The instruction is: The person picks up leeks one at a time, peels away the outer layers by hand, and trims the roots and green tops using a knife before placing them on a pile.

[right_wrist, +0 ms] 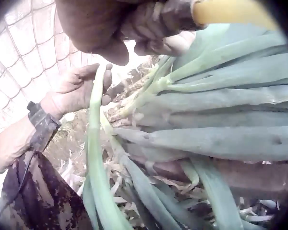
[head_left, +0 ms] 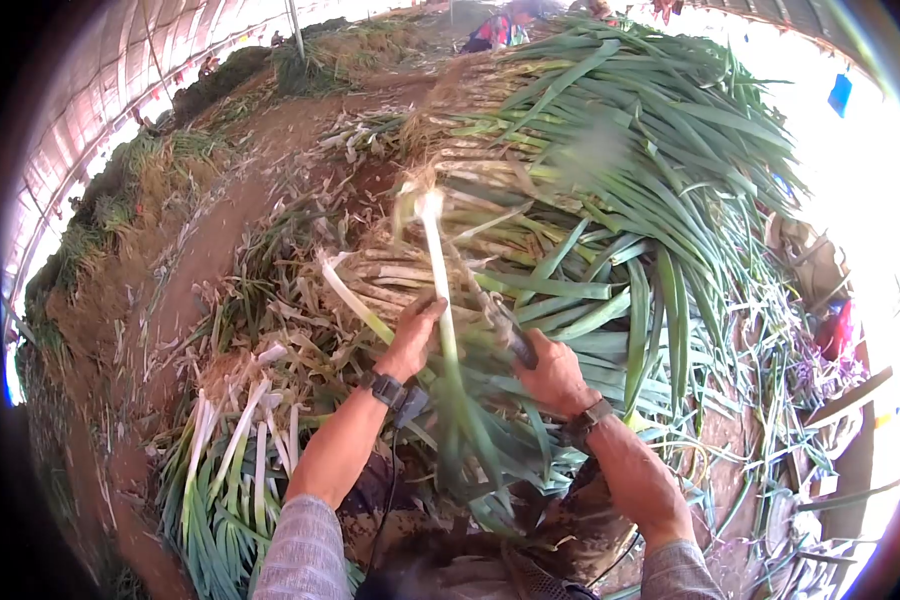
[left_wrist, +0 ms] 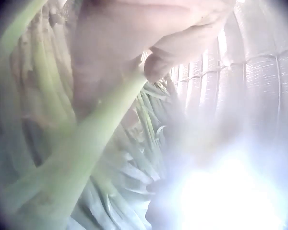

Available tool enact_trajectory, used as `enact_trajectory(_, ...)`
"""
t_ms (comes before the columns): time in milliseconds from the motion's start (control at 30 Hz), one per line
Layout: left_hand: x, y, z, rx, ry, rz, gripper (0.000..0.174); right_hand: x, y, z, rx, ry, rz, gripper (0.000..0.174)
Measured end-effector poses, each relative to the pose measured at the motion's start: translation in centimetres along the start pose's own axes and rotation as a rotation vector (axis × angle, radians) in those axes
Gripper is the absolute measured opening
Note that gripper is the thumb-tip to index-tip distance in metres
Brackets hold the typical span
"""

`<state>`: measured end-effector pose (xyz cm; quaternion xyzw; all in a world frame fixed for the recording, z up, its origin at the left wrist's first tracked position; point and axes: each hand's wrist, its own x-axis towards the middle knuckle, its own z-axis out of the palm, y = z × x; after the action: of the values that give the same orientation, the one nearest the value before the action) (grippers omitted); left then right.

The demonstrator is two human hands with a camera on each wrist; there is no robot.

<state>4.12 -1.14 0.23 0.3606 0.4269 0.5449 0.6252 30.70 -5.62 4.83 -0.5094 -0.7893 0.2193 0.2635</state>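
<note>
Closest in, at six o'clock, two grey sleeves (head_left: 305, 545) and a dirt-stained lap. The left hand (head_left: 410, 340) wraps its fingers and thumb round one leek (head_left: 438, 270), white root end pointing up to twelve o'clock, leaves trailing back toward the body. It looks lifted clear of the heap so the other hand can get at the stalk. The right hand (head_left: 550, 375), just beside at three o'clock, is clenched on a tool (head_left: 518, 345); only a dark handle shows, and the working end is hidden among leaves. At eight o'clock lie pale, clean leeks (head_left: 230, 450), seemingly sorted apart. From twelve to three sprawls the big heap (head_left: 610, 170). Bare soil (head_left: 200, 260) runs off at ten o'clock. The left wrist view is mostly glare and blur.
</note>
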Motion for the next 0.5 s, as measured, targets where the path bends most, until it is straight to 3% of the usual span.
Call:
enact_trajectory(100, -0.7, -0.1, 0.4, -0.137, 0.002, 0.012, 0.021, -0.1, -0.3, -0.3, 0.070, 0.068, -0.037, 0.038)
enact_trajectory(200, -1.7, 0.0, 0.9, -0.103, -0.033, -0.041, 0.018, 0.0, -0.4, -0.7, 0.006, -0.034, 0.023, 0.034)
enact_trajectory(400, -3.9, -1.2, 2.4, -0.262, 0.104, -0.083, 0.031, -0.4, -0.2, -0.9, 0.065, 0.008, -0.052, 0.035)
enact_trajectory(467, -5.1, -0.2, 3.2, -0.274, 0.119, -0.139, 0.038, -0.7, 0.2, -0.6, 0.087, 0.001, -0.274, 0.034)
enact_trajectory(500, -5.2, -0.3, 3.2, -0.113, 0.141, -0.159, 0.047, -0.8, -0.3, -0.7, 0.088, 0.000, -0.279, 0.034)
